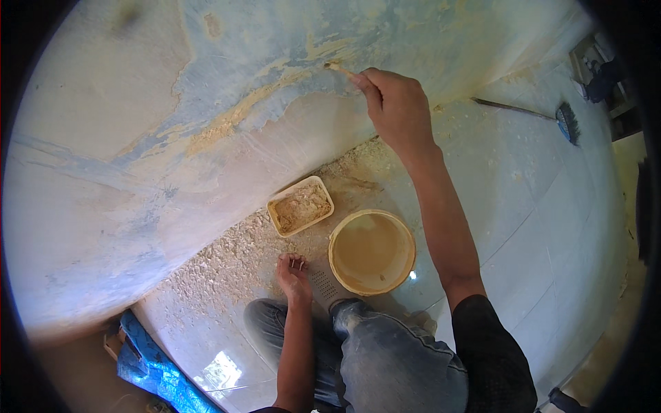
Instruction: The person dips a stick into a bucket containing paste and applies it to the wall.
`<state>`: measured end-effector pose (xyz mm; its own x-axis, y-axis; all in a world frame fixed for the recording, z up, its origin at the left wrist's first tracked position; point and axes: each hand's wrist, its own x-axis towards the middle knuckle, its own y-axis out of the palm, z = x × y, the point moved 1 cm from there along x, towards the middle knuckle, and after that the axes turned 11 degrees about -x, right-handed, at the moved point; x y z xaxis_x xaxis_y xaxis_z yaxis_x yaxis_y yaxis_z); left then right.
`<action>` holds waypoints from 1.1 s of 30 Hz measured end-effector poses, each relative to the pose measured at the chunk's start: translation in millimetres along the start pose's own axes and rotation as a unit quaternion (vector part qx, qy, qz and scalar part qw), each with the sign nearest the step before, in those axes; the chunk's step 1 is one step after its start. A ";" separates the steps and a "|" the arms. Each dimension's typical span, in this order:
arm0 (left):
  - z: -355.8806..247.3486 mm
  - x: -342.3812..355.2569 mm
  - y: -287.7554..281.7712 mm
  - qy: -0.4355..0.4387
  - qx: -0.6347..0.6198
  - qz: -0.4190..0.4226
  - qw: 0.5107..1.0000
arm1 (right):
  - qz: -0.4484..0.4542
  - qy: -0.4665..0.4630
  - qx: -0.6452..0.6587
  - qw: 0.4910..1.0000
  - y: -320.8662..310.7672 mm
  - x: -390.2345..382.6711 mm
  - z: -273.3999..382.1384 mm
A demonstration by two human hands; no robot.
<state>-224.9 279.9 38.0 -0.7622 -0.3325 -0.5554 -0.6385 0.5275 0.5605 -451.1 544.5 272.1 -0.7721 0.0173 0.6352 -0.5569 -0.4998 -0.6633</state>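
My right hand [399, 110] is raised to the wall [227, 76], pinching a small tool with a pale handle [337, 67]. The tool's dark tip rests at or very near the upper end of a rough, yellowish scraped streak; its exact kind is too small to make out. Lower down, my left hand [294, 275] hangs beside my knee with loosely curled, dusty fingers and nothing visible in it. Just above it sits a cream rectangular tub [273, 219] with crumbly beige material inside. To its right stands a round yellowish bucket [334, 267] of cloudy tan liquid.
Crumbled debris [220, 258] lies along the wall's foot. A long-handled broom [566, 124] rests on the tiled floor [551, 227] at the far right. A blue tarp [155, 372] is bunched at the lower left. My shoe [322, 283] is close to the bucket.
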 end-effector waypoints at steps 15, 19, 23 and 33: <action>-3.7 -1.9 4.3 0.002 -0.020 -0.011 1.000 | -0.041 0.007 -0.031 0.999 -3.4 -5.3 5.5; -4.5 -1.3 1.8 0.007 -0.029 -0.014 0.999 | -0.004 0.037 -0.057 0.998 -16.2 -2.5 1.2; -3.9 -1.2 0.4 0.001 -0.030 -0.012 0.999 | 0.047 0.092 -0.040 0.994 -24.3 -7.8 6.0; -2.4 -1.4 -1.8 -0.005 -0.031 -0.007 0.999 | 0.050 0.299 0.543 0.783 22.6 -36.5 28.4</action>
<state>-223.0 277.5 39.2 -0.7529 -0.3311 -0.5688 -0.6539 0.4743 0.5894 -426.9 508.0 245.2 -0.9811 0.1726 0.0870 -0.1481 -0.9606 0.2354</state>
